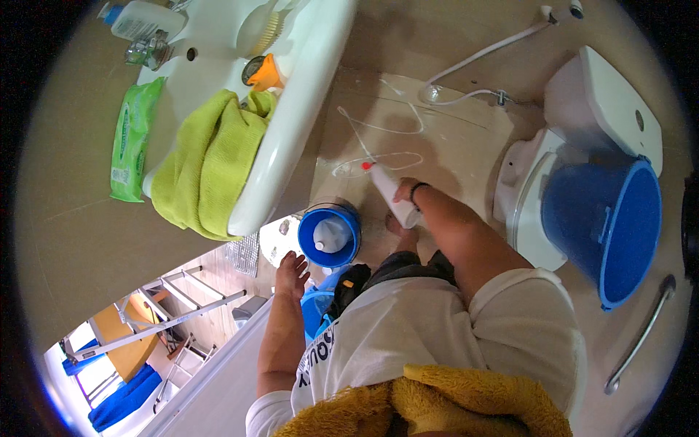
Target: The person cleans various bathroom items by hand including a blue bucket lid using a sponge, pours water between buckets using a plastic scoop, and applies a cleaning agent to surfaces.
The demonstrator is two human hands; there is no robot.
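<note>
My right hand (407, 191) grips a white plastic bottle (386, 184) with a red tip, tilted over the tiled floor (464, 131). Thin looping lines of white liquid (382, 130) lie on the tiles past the bottle's tip. Lower and to the left, my left hand (293, 273) is empty, its fingers apart. Close to it stands a blue bucket (356, 240) with a wire handle, and a whitish plastic jug (333, 232) rests inside.
A white washbasin (306, 109) carries a lime-green towel (210, 164), a brush (265, 33) and a wipes pack (132, 142). On the toilet lid (524, 218) sits a large blue bucket (579, 218). A grab bar (644, 338) lines the right wall; a stepladder (164, 322) stands beyond the doorway.
</note>
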